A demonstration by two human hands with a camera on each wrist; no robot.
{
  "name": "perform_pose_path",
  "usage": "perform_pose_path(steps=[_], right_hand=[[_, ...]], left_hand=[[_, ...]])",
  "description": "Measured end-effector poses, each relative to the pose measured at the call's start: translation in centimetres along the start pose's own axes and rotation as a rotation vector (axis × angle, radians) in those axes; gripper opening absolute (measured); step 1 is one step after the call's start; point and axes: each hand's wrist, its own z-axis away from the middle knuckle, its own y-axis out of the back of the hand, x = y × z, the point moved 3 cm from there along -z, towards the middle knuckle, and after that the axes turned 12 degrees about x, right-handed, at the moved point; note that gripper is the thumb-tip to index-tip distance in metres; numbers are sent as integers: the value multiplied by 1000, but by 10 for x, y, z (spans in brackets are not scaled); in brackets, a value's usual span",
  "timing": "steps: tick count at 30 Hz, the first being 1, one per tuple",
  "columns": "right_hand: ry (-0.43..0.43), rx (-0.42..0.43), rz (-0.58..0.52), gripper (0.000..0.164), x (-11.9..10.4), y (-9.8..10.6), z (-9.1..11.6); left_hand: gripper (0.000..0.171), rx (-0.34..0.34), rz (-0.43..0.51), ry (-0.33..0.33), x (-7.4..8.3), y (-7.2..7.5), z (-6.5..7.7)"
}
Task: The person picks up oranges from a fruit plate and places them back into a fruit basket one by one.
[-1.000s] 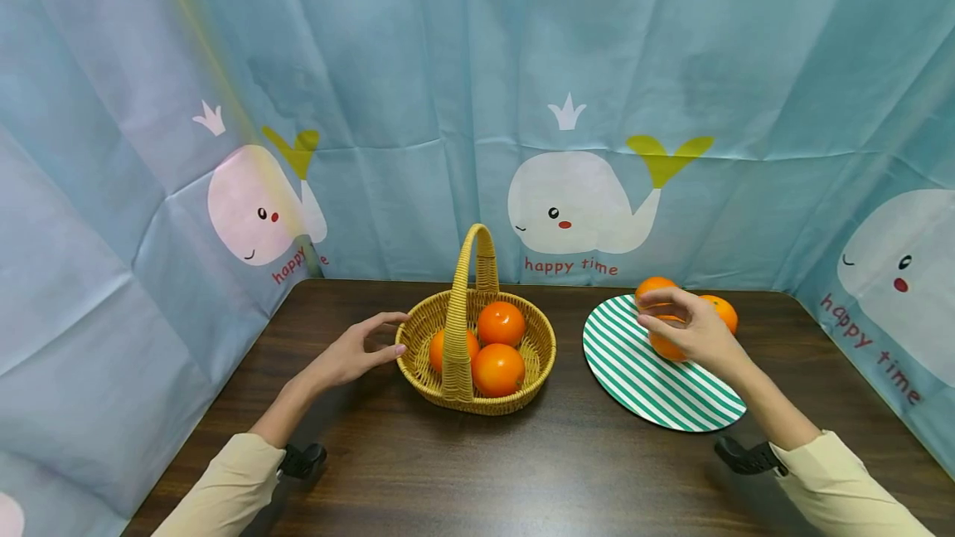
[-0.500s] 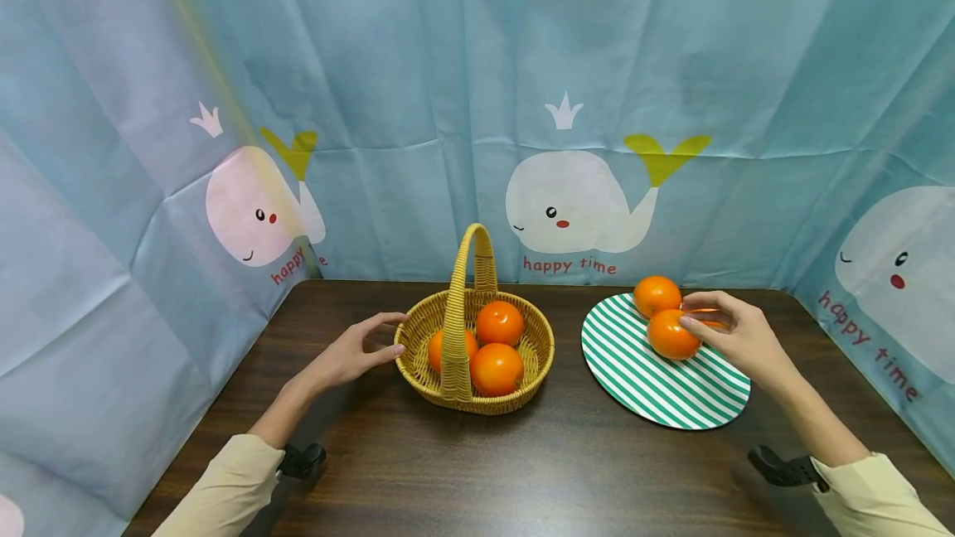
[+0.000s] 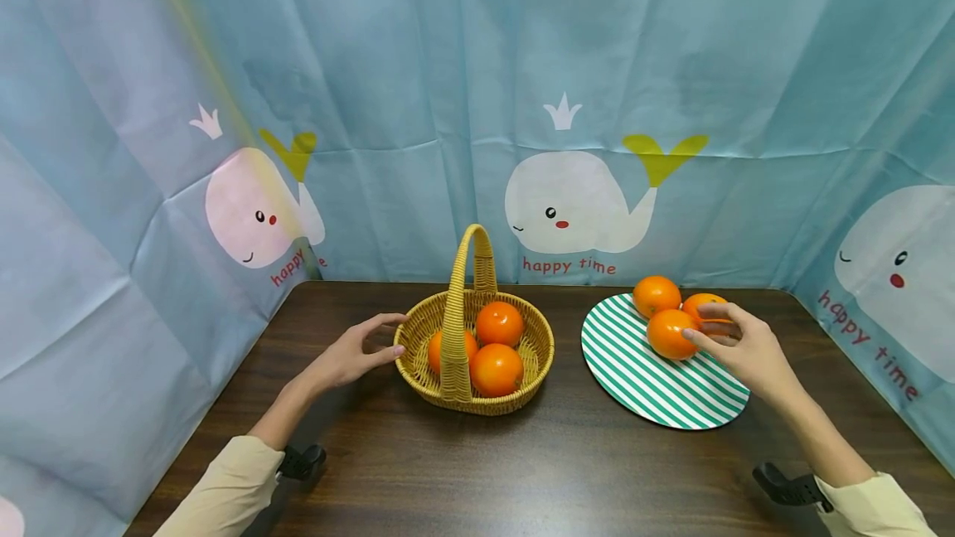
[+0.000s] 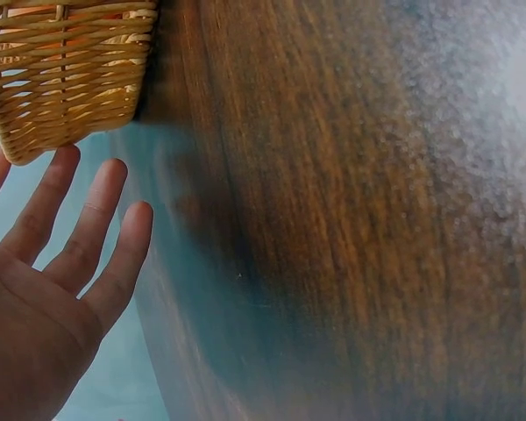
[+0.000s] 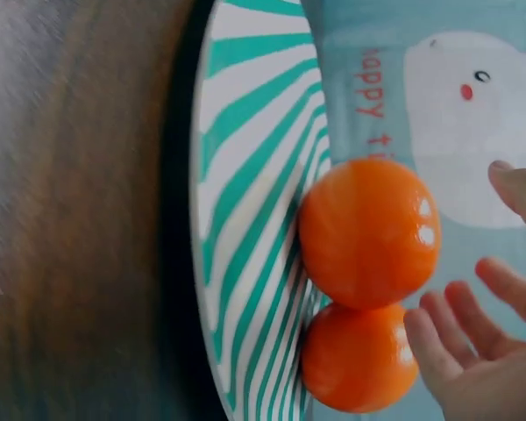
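Observation:
My left hand point(image 3: 351, 357) lies at the left side of a yellow wicker basket point(image 3: 485, 409), thumb and fingertips at its rim. In the left wrist view the fingers point(image 4: 96, 210) reach out nearly straight under the basket wall. Inside the basket sit three oranges point(image 3: 496, 370). My right hand point(image 3: 757, 350) hovers over the right part of a green-and-white striped round plate point(image 3: 642, 388), fingers loosely bent and spread. It is nearest to the front orange point(image 3: 670, 336) and the right orange point(image 3: 701, 305). A third orange point(image 3: 656, 295) rests behind them. Nothing is held.
The basket's tall arched handle point(image 3: 457, 313) stands upright over the oranges. Dark wooden tabletop point(image 3: 567, 471) lies between basket and plate and in front of both. A blue curtain point(image 3: 418, 106) with whale prints hangs close behind and along the sides.
My right hand has moved right and nearer to me, off the front orange. The right orange has shifted left, close to the other two. My left hand has stayed at the basket.

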Motion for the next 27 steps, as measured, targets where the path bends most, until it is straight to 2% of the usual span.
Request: perform_pose_path(steps=[4,9,14,20,27], right_hand=[[-7,30,54,57,-2,-3,4],[-66,45,128,73,-2,-9,9],[-132,52,145,84,-4,-16,12],[-208,61,165,90,-2,-25,15],[-208,102,196,90,1,-35,16]], left_hand=[[52,4,-2,-12,0,0,0],[52,3,-6,-21,0,0,0],[53,2,-8,-19,-1,0,0],[53,0,-15,-15,-2,-1,0],[54,-5,0,-20,0,0,0]])
